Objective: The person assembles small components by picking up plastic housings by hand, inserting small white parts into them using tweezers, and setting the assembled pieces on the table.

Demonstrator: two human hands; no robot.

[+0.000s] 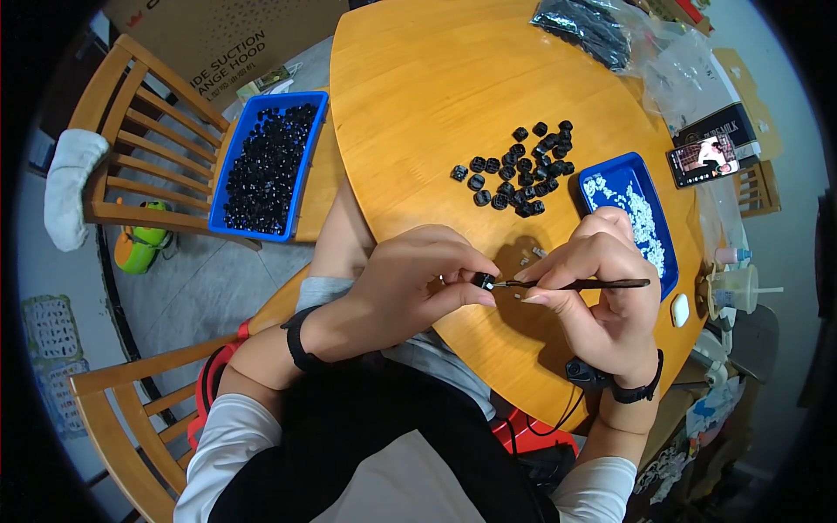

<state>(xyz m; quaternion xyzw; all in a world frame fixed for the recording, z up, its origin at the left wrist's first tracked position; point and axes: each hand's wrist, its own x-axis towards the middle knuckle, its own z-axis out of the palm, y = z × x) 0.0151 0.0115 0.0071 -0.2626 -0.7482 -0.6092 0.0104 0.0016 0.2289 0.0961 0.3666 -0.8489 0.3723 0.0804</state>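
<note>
My left hand (414, 275) pinches a small black plastic piece (481, 280) between thumb and fingertips over the table's near edge. Slim dark tweezers (610, 284) are held in my right hand (602, 270), their tip meeting a tiny white part (491, 285) at the black piece. Whether that part sits in the piece or only touches it, I cannot tell. A few tiny white parts (534, 254) lie on the wood between my hands. Beyond them spreads a loose group of similar black pieces (525, 170). My right hand partly covers a blue tray (668, 228) of small white parts.
On a chair at the left stands a blue tray (321, 131) full of black pieces. Along the table's right side are a phone (703, 160), a white case (680, 310) and a lidded cup (735, 288). A black device (586, 373) with a cable sits by my right wrist.
</note>
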